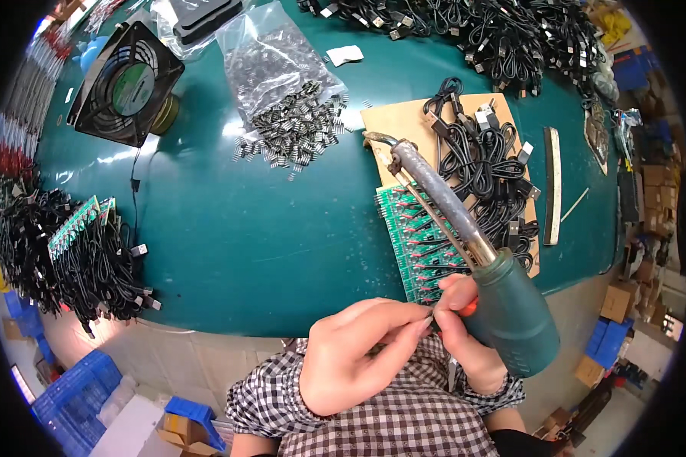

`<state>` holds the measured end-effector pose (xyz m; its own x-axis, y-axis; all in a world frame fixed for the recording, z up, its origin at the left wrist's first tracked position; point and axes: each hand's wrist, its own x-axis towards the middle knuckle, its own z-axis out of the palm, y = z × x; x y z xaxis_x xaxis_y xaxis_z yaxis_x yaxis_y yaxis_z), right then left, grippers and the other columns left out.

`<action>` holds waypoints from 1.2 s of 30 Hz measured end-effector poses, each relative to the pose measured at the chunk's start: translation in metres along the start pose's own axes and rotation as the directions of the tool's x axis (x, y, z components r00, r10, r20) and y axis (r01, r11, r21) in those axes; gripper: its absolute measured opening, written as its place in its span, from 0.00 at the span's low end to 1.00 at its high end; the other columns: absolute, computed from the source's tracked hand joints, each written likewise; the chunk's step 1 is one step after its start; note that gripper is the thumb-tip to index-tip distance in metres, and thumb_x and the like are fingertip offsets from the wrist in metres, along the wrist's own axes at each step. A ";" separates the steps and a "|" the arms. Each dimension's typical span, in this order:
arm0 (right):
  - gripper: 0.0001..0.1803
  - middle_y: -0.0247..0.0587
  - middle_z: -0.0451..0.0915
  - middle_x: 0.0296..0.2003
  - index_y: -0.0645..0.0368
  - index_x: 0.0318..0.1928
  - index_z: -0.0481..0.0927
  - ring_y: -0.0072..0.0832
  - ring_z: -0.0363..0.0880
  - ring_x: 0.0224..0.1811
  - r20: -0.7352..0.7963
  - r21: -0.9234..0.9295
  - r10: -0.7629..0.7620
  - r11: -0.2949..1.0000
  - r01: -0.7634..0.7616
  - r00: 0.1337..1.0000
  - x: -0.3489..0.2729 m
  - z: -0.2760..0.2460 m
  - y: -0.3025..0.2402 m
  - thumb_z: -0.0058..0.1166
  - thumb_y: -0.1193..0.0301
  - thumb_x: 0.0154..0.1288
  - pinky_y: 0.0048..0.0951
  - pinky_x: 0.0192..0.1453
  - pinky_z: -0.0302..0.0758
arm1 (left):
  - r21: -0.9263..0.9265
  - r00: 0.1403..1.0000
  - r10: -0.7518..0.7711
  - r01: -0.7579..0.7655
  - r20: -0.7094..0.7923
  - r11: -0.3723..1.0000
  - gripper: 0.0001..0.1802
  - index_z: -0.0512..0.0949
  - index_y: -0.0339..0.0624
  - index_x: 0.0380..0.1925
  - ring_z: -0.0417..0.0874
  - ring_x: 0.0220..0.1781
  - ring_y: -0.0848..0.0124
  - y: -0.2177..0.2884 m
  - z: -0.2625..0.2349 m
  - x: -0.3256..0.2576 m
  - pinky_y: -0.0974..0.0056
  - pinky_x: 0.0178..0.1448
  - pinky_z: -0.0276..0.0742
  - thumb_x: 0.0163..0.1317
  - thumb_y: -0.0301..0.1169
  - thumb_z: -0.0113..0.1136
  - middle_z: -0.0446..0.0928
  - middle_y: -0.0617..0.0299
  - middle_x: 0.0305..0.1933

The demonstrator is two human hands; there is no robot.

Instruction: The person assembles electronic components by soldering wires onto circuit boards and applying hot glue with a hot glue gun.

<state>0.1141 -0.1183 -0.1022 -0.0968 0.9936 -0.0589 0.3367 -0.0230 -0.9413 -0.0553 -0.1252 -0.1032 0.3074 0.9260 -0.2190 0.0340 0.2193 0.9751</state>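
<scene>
My right hand is closed around the green handle of a soldering iron, which hides part of the palm. Its metal barrel slants up and left over the work, with a thin tube alongside and a bent tip. A red part shows by my right fingers. My left hand is closed in a pinch, its fingertips meeting those of the right hand. Something small and dark shows between them, too small to name. Just beyond lies a green circuit board panel with black cables attached by red and black wires.
A tan board carries bundled USB cables. Loose small pin connectors spill from a clear bag. A black fan stands far left; cable piles lie left and far right. A pale strip lies at right.
</scene>
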 end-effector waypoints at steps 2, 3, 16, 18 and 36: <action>0.11 0.36 0.76 0.25 0.59 0.30 0.75 0.27 0.77 0.29 0.010 0.030 0.028 0.999 -0.028 1.000 0.001 0.002 -0.001 0.59 0.81 0.43 0.27 0.32 0.73 | 0.069 0.999 0.029 -0.031 0.033 0.997 0.06 0.74 0.29 0.33 0.82 0.36 0.67 0.003 -0.003 0.003 0.69 0.38 0.80 0.55 0.19 0.55 0.77 0.50 0.33; 0.10 0.36 0.76 0.25 0.59 0.29 0.75 0.27 0.77 0.30 0.004 0.002 0.021 1.000 -0.021 1.000 0.000 0.004 0.000 0.59 0.81 0.43 0.26 0.33 0.73 | 0.010 1.000 0.025 -0.025 0.011 1.000 0.05 0.74 0.29 0.33 0.82 0.36 0.68 0.001 -0.003 0.003 0.69 0.38 0.79 0.55 0.19 0.55 0.77 0.50 0.33; 0.12 0.35 0.67 0.26 0.61 0.36 0.66 0.26 0.69 0.27 -0.187 0.383 0.189 0.918 -0.106 0.964 -0.034 -0.005 0.003 0.50 0.70 0.52 0.38 0.43 0.67 | -0.363 0.943 -0.247 0.155 -0.222 0.919 0.07 0.72 0.31 0.32 0.79 0.26 0.75 -0.043 -0.013 0.050 0.74 0.31 0.76 0.60 0.26 0.53 0.77 0.56 0.27; 0.15 0.35 0.67 0.27 0.62 0.39 0.66 0.26 0.70 0.27 -0.169 0.379 0.167 0.921 -0.093 0.971 -0.040 -0.011 0.009 0.50 0.69 0.52 0.37 0.41 0.67 | -0.364 0.944 -0.261 0.175 -0.203 0.915 0.07 0.72 0.31 0.32 0.78 0.25 0.75 -0.044 -0.014 0.051 0.74 0.31 0.76 0.60 0.26 0.53 0.77 0.57 0.27; 0.30 0.46 0.71 0.37 0.68 0.47 0.64 0.37 0.78 0.38 -0.072 0.400 0.386 0.856 -0.327 0.920 -0.067 -0.016 0.016 0.51 0.53 0.57 0.39 0.43 0.78 | -0.378 0.921 -0.243 0.118 -0.305 0.918 0.06 0.71 0.31 0.31 0.79 0.25 0.73 -0.052 -0.001 0.053 0.73 0.29 0.77 0.60 0.24 0.52 0.76 0.57 0.26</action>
<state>0.1408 -0.1833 -0.1081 0.1083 0.9131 -0.3931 -0.0550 -0.3893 -0.9195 -0.0422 -0.0874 -0.1655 -0.0154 0.8929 -0.4500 -0.2915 0.4265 0.8562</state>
